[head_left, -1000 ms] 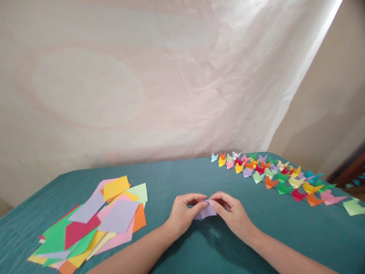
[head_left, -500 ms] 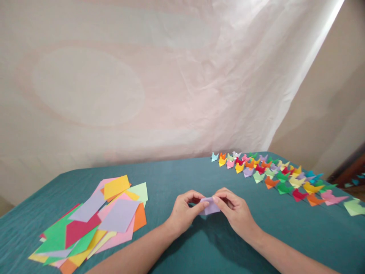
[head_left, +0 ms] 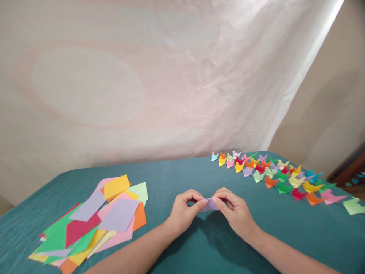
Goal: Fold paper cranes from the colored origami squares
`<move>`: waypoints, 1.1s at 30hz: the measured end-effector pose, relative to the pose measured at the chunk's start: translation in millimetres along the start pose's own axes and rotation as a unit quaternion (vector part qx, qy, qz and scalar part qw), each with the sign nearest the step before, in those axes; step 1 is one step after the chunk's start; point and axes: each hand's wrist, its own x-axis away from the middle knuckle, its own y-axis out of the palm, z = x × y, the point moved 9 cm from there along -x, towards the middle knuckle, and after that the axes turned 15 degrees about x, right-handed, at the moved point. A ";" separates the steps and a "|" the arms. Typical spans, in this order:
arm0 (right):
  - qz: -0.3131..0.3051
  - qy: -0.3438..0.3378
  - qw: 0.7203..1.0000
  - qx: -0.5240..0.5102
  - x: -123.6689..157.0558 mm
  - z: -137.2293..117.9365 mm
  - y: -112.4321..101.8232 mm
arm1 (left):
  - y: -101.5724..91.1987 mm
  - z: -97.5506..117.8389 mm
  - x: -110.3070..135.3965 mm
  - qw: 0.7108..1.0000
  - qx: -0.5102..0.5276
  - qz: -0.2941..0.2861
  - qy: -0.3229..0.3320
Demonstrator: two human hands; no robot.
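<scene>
The bare left hand (head_left: 184, 211) and the bare right hand (head_left: 235, 209) both pinch opposite ends of the small folded lilac paper (head_left: 211, 204) over the dark teal cloth-covered table (head_left: 168, 180), and it seems best to keep the paper's edges even while pressing any crease firmly.

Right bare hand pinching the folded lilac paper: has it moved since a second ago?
Yes, slightly: judged against the multicoloured folded-paper birds, the right bare hand has shifted rightward and a little up in the view, towards them.
</scene>
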 end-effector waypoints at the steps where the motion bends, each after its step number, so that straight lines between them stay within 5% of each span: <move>1: -0.001 -0.001 1.000 0.000 0.0 0.0 0.2 | 0.4 0.2 0.1 1.000 0.004 -0.003 -0.001; 18: -0.018 -0.005 1.000 0.018 1.2 -5.3 4.3 | 7.0 -4.6 2.6 0.997 -0.057 -0.036 -0.027; 26: -0.082 0.023 0.996 0.024 2.6 5.1 19.5 | 2.4 -5.6 1.5 0.998 -0.041 0.005 -0.049; 33: -0.067 0.005 0.995 0.074 2.5 1.0 19.2 | 2.8 -4.0 0.9 0.998 -0.040 0.005 -0.049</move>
